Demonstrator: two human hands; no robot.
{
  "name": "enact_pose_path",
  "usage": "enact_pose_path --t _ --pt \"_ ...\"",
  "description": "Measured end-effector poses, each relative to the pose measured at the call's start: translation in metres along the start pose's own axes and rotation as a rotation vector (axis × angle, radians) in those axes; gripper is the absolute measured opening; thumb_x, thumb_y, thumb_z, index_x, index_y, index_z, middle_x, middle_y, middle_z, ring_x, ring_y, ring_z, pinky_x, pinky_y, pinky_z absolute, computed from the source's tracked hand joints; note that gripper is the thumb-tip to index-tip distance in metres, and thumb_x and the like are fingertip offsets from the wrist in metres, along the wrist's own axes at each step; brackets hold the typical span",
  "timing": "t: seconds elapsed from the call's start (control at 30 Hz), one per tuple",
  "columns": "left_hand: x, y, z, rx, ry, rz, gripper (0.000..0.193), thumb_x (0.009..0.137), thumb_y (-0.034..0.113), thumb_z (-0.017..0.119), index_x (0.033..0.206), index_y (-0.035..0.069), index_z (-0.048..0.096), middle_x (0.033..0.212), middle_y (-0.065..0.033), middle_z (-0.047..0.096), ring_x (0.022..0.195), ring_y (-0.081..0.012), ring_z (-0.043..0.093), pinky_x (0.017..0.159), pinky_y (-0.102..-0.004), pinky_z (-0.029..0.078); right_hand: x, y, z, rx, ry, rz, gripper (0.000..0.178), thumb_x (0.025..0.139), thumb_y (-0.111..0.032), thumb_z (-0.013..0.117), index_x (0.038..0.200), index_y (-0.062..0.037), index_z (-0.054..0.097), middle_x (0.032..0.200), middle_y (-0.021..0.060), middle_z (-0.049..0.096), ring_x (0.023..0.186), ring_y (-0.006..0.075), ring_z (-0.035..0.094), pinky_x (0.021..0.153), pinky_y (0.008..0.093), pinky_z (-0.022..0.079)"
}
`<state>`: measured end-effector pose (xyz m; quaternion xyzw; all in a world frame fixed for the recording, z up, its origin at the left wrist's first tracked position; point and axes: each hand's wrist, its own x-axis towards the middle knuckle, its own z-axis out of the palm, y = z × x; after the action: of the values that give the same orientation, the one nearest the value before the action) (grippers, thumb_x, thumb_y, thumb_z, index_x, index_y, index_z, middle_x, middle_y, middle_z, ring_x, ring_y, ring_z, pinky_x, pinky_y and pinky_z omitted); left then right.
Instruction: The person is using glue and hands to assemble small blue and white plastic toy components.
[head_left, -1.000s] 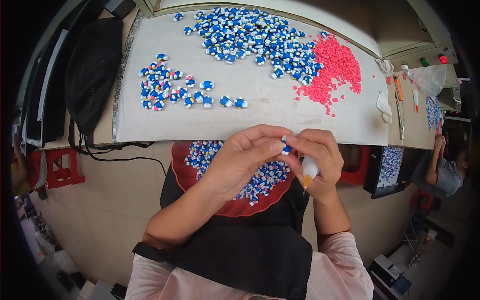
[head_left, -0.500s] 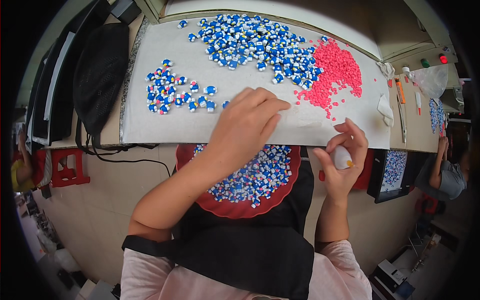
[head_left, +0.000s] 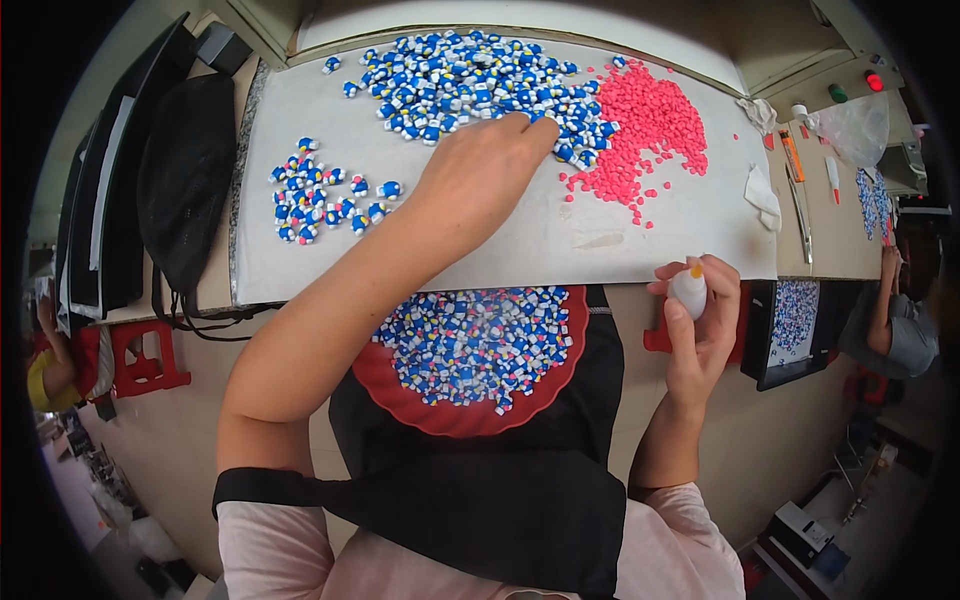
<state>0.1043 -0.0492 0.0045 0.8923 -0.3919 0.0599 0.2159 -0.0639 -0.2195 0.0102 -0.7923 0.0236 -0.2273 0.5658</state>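
Note:
My left hand (head_left: 487, 168) reaches over the white work sheet to the lower edge of a heap of small blue-and-white figures (head_left: 470, 75). Its fingers are bent together, and what is between them is hidden. My right hand (head_left: 705, 325), in front of the table's near edge, is wrapped round a small white squeeze bottle (head_left: 687, 294), its orange-yellow tip upward. A pile of tiny pink pieces (head_left: 650, 130) lies right of the heap. A smaller group of figures (head_left: 300, 195), some with pink bits on them, sits at the left of the sheet.
A red scalloped bowl (head_left: 470, 424) full of figures rests on my lap below the table edge. A black bag (head_left: 185, 180) lies at the left. Crumpled white tissue (head_left: 762, 195), tweezers (head_left: 802, 225) and an orange cutter (head_left: 792, 158) are at the right. Another person (head_left: 890, 330) works beyond.
My left hand has moved away from the smaller group, up to the large heap. In my right hand the bottle has turned from tip down to tip up. The whole view has shifted slightly.

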Motion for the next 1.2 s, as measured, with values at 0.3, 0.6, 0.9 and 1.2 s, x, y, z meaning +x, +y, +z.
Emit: enact_pose_path --t 0.3,0.6,0.9,1.2 --pt "-0.038 0.014 -0.038 -1.449 0.061 -0.465 0.016 0.076 0.001 0.056 0.092 -0.001 0.054 0.089 -0.0087 0.056 0.083 -0.0143 0.056 0.070 -0.0252 0.046 -0.005 -0.004 0.002 0.508 0.133 0.043 0.029 0.068 0.001 0.056 0.094 0.0019 0.043 0.095 0.0117 0.042 0.077 0.0201 0.054 0.062 0.0273 0.048" --pt "-0.080 0.053 -0.013 -2.058 -0.030 -0.650 0.025 0.081 0.001 0.050 0.106 -0.002 0.051 0.105 -0.0175 0.054 0.087 -0.0193 0.058 0.079 -0.0277 0.048 0.002 -0.022 0.016 0.513 0.329 -0.136 0.040 0.063 -0.023 0.072 0.085 -0.0066 0.043 0.077 0.0051 0.041 0.061 0.0117 0.042 0.052 0.0215 0.039" --pt "-0.090 0.059 -0.005 -2.035 0.034 -0.536 0.027 0.077 0.003 0.057 0.103 -0.002 0.052 0.095 -0.0132 0.057 0.082 -0.0158 0.057 0.076 -0.0278 0.047 -0.010 -0.034 0.026 0.197 0.100 -0.469 0.044 0.057 -0.019 0.078 0.080 -0.0044 0.044 0.076 0.0066 0.044 0.055 0.0107 0.043 0.042 0.0192 0.038" --pt "-0.091 0.059 -0.006 -1.991 -0.007 -0.549 0.025 0.076 0.003 0.057 0.100 -0.002 0.053 0.094 -0.0128 0.056 0.083 -0.0152 0.056 0.076 -0.0277 0.046 -0.011 -0.035 0.028 0.143 0.032 -0.479 0.043 0.054 -0.009 0.078 0.083 -0.0029 0.047 0.077 0.0066 0.045 0.057 0.0112 0.045 0.043 0.0203 0.043"
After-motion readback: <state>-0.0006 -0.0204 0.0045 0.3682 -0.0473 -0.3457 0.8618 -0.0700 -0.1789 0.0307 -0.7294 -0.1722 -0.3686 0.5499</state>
